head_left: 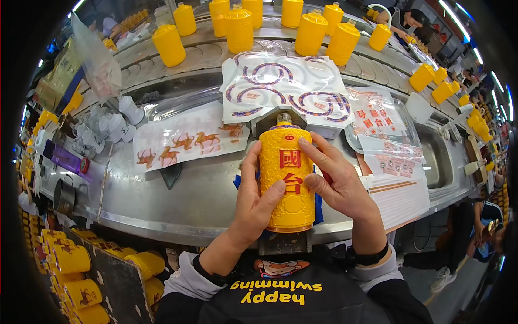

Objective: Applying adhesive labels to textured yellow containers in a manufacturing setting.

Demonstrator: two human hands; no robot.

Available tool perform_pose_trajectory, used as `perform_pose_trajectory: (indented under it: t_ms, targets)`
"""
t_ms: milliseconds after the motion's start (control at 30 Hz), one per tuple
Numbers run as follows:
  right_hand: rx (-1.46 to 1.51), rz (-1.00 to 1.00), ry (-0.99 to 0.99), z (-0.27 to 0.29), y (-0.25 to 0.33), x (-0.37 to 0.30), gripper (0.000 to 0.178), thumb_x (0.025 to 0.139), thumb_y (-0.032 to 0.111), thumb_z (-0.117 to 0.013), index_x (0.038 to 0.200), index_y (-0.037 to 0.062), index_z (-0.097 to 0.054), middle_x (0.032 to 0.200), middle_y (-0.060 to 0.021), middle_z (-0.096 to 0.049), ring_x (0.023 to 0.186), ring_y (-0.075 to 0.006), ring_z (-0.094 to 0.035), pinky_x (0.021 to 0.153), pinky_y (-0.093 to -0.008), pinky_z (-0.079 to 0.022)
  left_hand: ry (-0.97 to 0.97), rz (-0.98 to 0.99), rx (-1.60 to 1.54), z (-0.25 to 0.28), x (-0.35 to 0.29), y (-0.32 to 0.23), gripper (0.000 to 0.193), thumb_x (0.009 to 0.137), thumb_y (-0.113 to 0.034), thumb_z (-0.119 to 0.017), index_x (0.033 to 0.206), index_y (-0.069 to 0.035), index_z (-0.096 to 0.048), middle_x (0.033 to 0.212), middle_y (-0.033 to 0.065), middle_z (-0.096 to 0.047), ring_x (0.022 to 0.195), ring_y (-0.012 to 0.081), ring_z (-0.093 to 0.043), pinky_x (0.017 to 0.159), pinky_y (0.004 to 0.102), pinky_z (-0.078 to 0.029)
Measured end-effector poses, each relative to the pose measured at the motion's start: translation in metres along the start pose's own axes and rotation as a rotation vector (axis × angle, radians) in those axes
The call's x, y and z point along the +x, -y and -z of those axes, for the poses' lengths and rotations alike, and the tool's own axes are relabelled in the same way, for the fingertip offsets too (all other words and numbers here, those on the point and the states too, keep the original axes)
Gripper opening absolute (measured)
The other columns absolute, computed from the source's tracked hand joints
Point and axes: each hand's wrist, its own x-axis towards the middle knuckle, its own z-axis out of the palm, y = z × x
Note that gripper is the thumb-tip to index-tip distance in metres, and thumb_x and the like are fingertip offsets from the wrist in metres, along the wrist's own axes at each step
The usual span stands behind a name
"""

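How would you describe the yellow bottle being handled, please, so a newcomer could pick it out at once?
Start at the curved metal workbench below the conveyor of plain yellow bottles. At its near edge, the left hand and right hand press their fingers on one yellow bottle lying in a holder. Unlike the others, it shows red labels on its embossed front.

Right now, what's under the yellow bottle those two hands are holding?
The yellow bottle lies in a grey metal holder on the steel counter. Blue padding peeks out beside it. The left hand and right hand cover its sides; the surface beneath is hidden.
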Motion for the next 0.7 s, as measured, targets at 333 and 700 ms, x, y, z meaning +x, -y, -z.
perform_pose_trajectory:
  t_ms: [333, 700]
  targets:
    - [0.046, -0.003, 0.009, 0.004, -0.004, 0.001, 0.054, 0.091, 0.029, -0.064, 0.14, 0.0127, -0.049, 0.141, -0.0321, -0.04, 0.127, -0.0446, -0.046, 0.105, -0.0417, -0.039, -0.015, 0.019, 0.028, -0.004, 0.001, -0.003, 0.075, 0.094, -0.015, -0.059, 0.149, -0.001, -0.011, 0.145, 0.0184, -0.03, 0.133, 0.0244, -0.038, 0.109, 0.0357, -0.036]
    - [-0.084, -0.014, 0.01, 0.018, 0.01, 0.004, 0.061, 0.087, 0.018, -0.068, 0.142, 0.0087, -0.045, 0.142, -0.0323, -0.038, 0.129, -0.0449, -0.044, 0.105, -0.0403, -0.039, -0.026, 0.01, 0.145, -0.002, -0.001, 0.0, 0.076, 0.092, -0.018, -0.059, 0.148, 0.0, -0.011, 0.143, 0.0193, -0.031, 0.132, 0.0256, -0.038, 0.11, 0.0367, -0.033]
